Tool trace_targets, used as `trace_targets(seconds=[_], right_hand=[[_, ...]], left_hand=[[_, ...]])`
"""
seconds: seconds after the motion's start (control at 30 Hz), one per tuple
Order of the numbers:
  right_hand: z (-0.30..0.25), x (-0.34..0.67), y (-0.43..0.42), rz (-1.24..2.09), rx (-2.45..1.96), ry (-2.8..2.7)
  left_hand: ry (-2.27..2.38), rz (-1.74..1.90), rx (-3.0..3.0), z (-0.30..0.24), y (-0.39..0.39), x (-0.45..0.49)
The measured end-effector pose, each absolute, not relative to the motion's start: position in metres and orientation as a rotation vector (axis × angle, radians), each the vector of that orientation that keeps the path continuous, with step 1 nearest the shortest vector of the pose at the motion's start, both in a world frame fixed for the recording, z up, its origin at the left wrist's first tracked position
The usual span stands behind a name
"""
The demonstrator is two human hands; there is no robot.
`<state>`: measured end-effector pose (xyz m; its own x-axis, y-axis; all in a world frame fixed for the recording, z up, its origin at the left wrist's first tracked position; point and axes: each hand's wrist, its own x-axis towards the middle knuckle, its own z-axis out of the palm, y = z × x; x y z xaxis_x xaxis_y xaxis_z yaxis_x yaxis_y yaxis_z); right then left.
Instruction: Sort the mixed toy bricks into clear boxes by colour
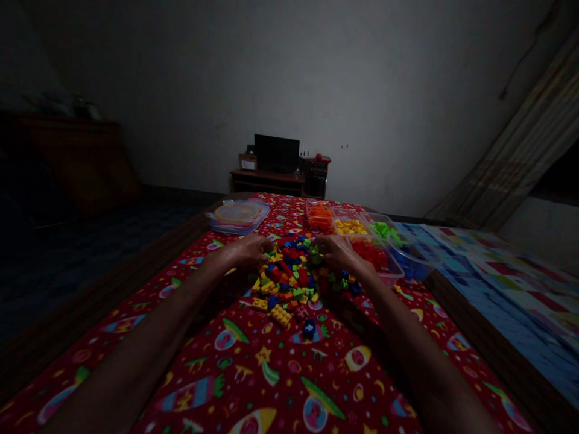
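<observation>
On my feed both bare hands are at the heap of small multicoloured plastic building bricks (292,271), which lies between and below the fingers on a red cloth printed with rockets and stars (271,386). The left hand (253,251) dips into its far left side, the right hand (333,250) into its far right side. Both sets of fingers curl downward; in this dim light I can't tell whether either pinches a brick. A green piece (315,257) shows right by the right fingertips, perhaps only touching.

I judge the step in hand to be picking pieces out of the heap. The next move calls for a fine pinch on one brick, freeing it without scattering its neighbours. Beyond and to the right of the right fingers stand clear plastic containers holding orange bricks (319,217), yellow bricks (351,226), green bricks (383,231), red bricks (368,253) and blue bricks (409,260), one colour each. Clear lids (239,216) lie stacked beyond the left fingers.

For writing, I get little: far past the fingers, a brown cardboard box (248,161) bears a white label, too small to read. I can make out no brand anywhere.
</observation>
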<state>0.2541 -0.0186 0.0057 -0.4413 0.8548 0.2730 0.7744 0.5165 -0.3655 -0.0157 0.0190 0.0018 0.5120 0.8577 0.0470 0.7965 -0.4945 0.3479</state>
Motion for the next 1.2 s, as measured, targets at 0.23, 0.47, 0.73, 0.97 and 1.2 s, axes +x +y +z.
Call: trace_targets(seconds=[0.23,0.47,0.73,0.97,1.2], right_hand=[[0.002,0.252,-0.017,0.049,-1.436,-2.237],[-0.032,0.236,-0.016,-0.087,-1.303,-2.369],[-0.021,0.235,-0.012,0.020,-1.359,-2.255],[-0.011,0.226,-0.014,0.283,-1.382,-2.036],[-0.008,0.218,-0.015,0.575,-1.194,-1.922]], left_hand=[[1.404,0.457,2.483,0.010,0.015,-0.013],[1.391,0.387,2.528,-0.006,0.025,-0.010],[1.513,0.328,2.462,-0.016,0.027,-0.003],[1.264,0.663,2.062,-0.007,0.026,-0.013],[1.065,0.843,1.733,0.001,0.007,0.001]])
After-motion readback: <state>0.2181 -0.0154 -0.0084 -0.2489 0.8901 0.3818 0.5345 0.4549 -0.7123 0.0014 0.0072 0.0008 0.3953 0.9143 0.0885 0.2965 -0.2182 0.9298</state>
